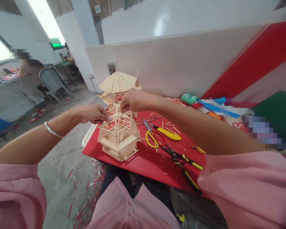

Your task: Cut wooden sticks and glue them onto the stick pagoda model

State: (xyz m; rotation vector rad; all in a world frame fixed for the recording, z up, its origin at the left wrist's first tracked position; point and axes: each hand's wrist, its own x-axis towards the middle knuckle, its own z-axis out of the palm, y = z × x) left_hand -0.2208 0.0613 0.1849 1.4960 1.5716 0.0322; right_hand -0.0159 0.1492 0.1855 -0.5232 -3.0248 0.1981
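A hexagonal frame of thin pale wooden sticks point(119, 143), part of a model pavilion, stands near the left end of the red table point(154, 173). My left hand point(92, 114) is closed, its thumb and finger pinching at the upper left edge of this frame. Just right of the frame's peak, my right hand point(131, 101) is closed in a pinch, fingertips pointing down; what sits between them is too small to make out. Behind both hands rises a taller stick pavilion with a pointed roof point(119, 81), its lower part partly covered by my right hand.
Yellow-handled scissors point(152, 138), a yellow utility knife point(168, 133) and black-and-yellow pliers point(181, 159) lie right of the frame among loose sticks. A green roll point(189, 98) and mixed materials line the wall side. Two people sit at far left, near a grey chair point(53, 82).
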